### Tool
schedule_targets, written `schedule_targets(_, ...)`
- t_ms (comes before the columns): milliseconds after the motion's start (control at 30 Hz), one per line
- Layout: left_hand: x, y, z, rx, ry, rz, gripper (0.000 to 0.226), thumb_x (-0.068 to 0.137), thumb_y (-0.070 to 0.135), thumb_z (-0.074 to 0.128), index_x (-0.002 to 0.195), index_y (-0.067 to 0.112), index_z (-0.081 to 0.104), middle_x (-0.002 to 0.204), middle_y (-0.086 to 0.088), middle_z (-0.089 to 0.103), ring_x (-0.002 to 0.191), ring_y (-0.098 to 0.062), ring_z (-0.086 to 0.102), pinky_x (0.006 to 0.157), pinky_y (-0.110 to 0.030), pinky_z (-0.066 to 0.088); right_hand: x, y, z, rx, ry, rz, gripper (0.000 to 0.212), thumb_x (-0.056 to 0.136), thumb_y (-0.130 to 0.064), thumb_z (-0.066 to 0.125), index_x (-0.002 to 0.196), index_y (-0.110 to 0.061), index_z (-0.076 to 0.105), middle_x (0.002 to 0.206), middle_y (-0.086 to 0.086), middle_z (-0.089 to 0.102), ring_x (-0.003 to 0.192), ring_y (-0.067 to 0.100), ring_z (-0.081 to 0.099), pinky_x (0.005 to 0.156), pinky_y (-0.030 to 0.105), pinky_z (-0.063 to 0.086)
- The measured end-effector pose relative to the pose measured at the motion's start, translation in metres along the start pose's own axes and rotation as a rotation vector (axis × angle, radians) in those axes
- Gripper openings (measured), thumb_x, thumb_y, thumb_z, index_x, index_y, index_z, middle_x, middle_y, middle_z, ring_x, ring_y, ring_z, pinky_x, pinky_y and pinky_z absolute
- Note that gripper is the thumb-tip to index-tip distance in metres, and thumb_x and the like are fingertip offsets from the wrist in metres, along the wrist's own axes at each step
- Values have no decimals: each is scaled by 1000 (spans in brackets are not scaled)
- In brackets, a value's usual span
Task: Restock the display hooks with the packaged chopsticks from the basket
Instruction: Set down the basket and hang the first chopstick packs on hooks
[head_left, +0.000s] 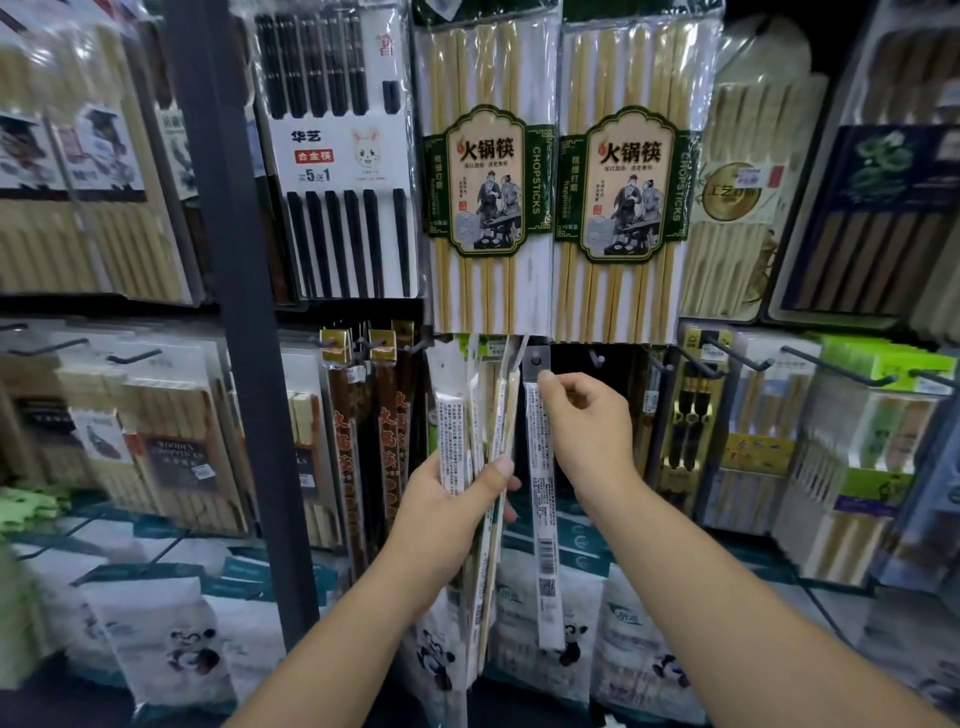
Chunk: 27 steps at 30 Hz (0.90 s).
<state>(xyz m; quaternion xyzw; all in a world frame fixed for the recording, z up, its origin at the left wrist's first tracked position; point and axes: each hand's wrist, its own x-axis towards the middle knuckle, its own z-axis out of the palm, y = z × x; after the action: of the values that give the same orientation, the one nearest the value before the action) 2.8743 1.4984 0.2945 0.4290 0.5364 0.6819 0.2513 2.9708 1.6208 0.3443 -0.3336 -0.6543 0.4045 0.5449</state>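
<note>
Pinching 1 chopstick pack (543, 519), gripping others (452, 441)

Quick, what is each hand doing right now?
Left hand: grips a bunch of chopstick packs.
Right hand: pinches the top of a single chopstick pack.

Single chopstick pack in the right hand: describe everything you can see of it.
The single chopstick pack is a long, narrow sleeve, plastic by its look, hanging roughly upright with its printed back toward the camera: small text, a barcode lower down. A grey header tab with a punched hole tops it. The right hand pinches it near the tab. Whether the hole sits on a hook cannot be told. The left hand grips a bundle of packs close beside it.
</note>
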Motion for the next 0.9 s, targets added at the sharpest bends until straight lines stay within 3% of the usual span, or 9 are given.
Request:
schedule_targets(200,1,4,6,-101,-32,-20,26,93,32,72,108,10,72,87,-11,78,72,-24,75,66,-19,57,-18,-1,-9,24,53,-52,12,96,-32,67,87,-24,66,80,-3,65,68,-5,58,59,8,43)
schedule_targets(300,0,4,7,-143,-47,-32,12,95,26,71,103,18,76,90,-11,78,73,-28,75,66,-29,60,-24,-9,-8,169,-67,11,14,100,-30,62,92,-25,72,83,-2,69,69,0,59,63,15,47)
schedule_targets(400,-2,4,8,-152,-65,-30,10,96,24,70,102,27,77,95,-12,78,75,-32,75,68,-35,61,-27,-21,-7,318,-207,125,20,101,-30,60,97,-19,76,86,4,72,71,9,61,57,20,48)
schedule_targets(500,-2,5,7,-176,-71,-24,14,97,21,68,104,28,78,98,-10,79,81,-27,77,68,-29,61,-25,-26,-6,391,-247,160,19,99,-28,63,98,-14,75,91,11,73,74,16,63,57,23,49)
schedule_targets(633,0,3,6,-123,-3,-28,15,92,30,75,106,35,74,107,14,78,97,-3,73,80,-20,52,-21,-26,-4,402,-161,186,14,96,-28,69,98,-16,76,93,9,68,79,19,58,68,33,49)
schedule_targets(767,0,-3,0,-92,58,-14,12,89,33,77,92,44,73,96,30,75,89,11,69,68,-7,50,-19,-21,-3,354,-102,156,9,95,-25,71,101,-19,74,92,11,64,82,22,58,74,41,53)
schedule_targets(833,1,-7,-5,-88,74,-8,16,88,35,78,102,38,70,101,25,76,90,9,70,69,-9,50,-19,-17,-2,271,-67,96,5,95,-24,70,95,-23,74,89,9,64,80,16,58,75,29,56)
schedule_targets(900,1,-8,-8,-95,66,-8,23,88,36,77,109,34,69,105,20,77,94,5,71,71,-10,51,-19,-14,0,206,-34,35,10,96,-26,68,88,-24,73,85,11,65,75,8,57,65,14,49)
